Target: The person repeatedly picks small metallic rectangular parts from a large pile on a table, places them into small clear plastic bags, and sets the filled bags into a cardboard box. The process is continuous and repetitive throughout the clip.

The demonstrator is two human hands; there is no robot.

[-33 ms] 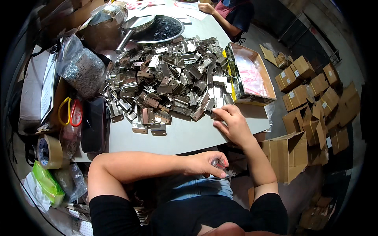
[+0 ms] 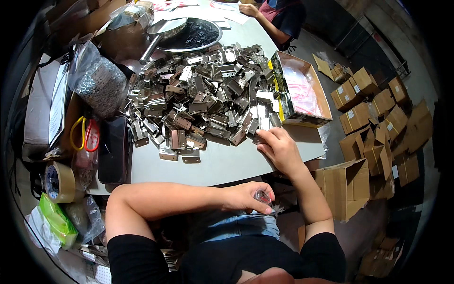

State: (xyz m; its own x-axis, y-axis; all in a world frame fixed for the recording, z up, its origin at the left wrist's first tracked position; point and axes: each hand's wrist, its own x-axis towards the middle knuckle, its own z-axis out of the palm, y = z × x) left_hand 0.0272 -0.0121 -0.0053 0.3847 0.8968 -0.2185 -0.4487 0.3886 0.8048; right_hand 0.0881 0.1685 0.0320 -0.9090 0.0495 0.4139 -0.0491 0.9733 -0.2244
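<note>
A heap of bent metal brackets (image 2: 198,102) with drilled holes covers the middle of the table. My right hand (image 2: 282,149) rests at its near right edge, index finger and thumb closed around a metal bracket (image 2: 258,138) that the fingers partly cover. Closer to my body, below the table edge, my left hand (image 2: 248,196) curls around a small clear plastic bag (image 2: 261,195). What this bag contains is too small to make out. Just beyond my right hand stands an open box (image 2: 323,102) of clear bags with pink print.
A metal bowl (image 2: 218,40) of dark small parts, with a scoop (image 2: 156,45), stands behind the heap. Left are a bag of screws (image 2: 101,83), scissors (image 2: 91,137), a phone (image 2: 112,151) and a tape roll (image 2: 59,182). Cartons (image 2: 357,118) lie right; another person's hand (image 2: 248,9) is at the back.
The fingers of my right hand have shifted very slightly to the right at the edge of the heap. My left hand stays where it was.
</note>
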